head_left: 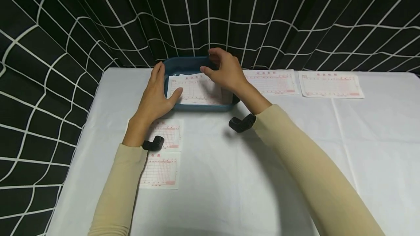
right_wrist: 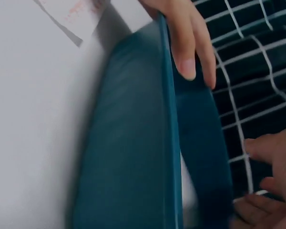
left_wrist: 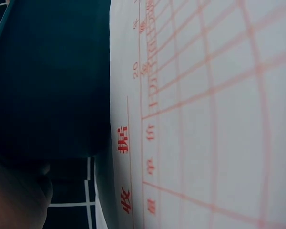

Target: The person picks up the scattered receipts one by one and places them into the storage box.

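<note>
A blue plastic box (head_left: 203, 108) stands at the back of the table with paper receipt slips (head_left: 193, 89) lying in it. My left hand (head_left: 155, 99) is at its left end, fingers straight along the outside and thumb reaching over the slips. In the right wrist view, the left thumb (right_wrist: 186, 64) hangs inside the rim. Over the box's right end is my right hand (head_left: 226, 69), fingers loosely bent, thumb apart and nothing between them. The right wrist view shows this hand (right_wrist: 271, 181) beside the box wall. A printed receipt slip (left_wrist: 200, 114) fills much of the left wrist view.
Two slips, an upper one (head_left: 170, 134) and a lower one (head_left: 160, 172), lie by my left forearm. To the right of the box are another slip (head_left: 273, 82) and a farther one (head_left: 330, 84). Black white-lined cloth (head_left: 262, 14) hangs behind the white table (head_left: 236, 185).
</note>
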`<state>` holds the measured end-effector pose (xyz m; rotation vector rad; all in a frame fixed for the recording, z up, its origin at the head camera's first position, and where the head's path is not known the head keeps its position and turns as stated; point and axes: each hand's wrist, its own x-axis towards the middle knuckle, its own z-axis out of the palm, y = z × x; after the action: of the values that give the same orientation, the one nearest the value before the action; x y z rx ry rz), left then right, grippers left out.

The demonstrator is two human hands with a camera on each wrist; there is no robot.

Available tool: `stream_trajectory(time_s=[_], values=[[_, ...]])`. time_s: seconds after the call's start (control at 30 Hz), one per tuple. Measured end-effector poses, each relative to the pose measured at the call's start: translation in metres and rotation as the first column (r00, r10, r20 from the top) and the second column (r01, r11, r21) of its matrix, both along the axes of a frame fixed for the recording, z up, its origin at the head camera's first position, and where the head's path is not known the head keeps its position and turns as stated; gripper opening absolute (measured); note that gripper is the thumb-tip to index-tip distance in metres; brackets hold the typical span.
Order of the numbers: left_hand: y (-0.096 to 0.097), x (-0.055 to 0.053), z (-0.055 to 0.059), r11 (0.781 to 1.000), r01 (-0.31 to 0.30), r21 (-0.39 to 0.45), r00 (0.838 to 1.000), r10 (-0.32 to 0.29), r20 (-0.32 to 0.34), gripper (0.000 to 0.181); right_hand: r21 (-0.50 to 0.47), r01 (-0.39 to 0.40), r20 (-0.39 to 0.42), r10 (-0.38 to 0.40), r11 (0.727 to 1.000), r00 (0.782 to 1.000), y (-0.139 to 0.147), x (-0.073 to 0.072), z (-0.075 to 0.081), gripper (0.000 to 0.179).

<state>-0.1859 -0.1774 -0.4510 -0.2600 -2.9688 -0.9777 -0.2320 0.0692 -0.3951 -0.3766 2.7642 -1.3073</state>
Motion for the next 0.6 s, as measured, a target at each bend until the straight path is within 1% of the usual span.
stream_trajectory(time_s=[0.07, 0.17, 0.23, 0.3, 0.4, 0.5, 0.6], values=[[0.001, -0.001, -0.001, 1.000, 0.004, 0.001, 1.000, -0.004, -0.003, 0.099, 0.014, -0.033, -0.069, 0.034, 0.999, 0.997, 0.000, 0.006, 0.004, 0.061], [0.001, -0.002, -0.001, 1.000, 0.000, 0.000, 1.000, 0.000, -0.005, 0.099, 0.032, -0.079, -0.178, 0.084, 0.996, 0.981, -0.003, 0.020, 0.012, 0.060], [0.000, -0.002, 0.000, 1.000, -0.004, -0.003, 1.000, 0.004, -0.008, 0.100, 0.036, -0.112, -0.221, 0.117, 0.993, 0.968, -0.006, 0.032, 0.018, 0.058], [0.000, -0.002, 0.001, 1.000, -0.004, -0.006, 1.000, 0.004, -0.011, 0.100, 0.047, -0.147, -0.244, 0.154, 0.988, 0.958, -0.010, 0.045, 0.021, 0.056], [-0.001, -0.002, 0.000, 1.000, -0.001, -0.007, 1.000, 0.001, -0.013, 0.100, 0.066, -0.185, -0.266, 0.196, 0.981, 0.944, -0.015, 0.062, 0.023, 0.055], [0.000, -0.002, -0.001, 1.000, 0.003, -0.004, 1.000, -0.003, -0.014, 0.100, 0.077, -0.203, -0.287, 0.217, 0.976, 0.933, -0.018, 0.077, 0.019, 0.055], [0.000, -0.002, -0.001, 1.000, 0.004, -0.003, 1.000, -0.004, -0.020, 0.100, 0.066, -0.215, -0.308, 0.225, 0.974, 0.924, -0.022, 0.092, 0.014, 0.054]])
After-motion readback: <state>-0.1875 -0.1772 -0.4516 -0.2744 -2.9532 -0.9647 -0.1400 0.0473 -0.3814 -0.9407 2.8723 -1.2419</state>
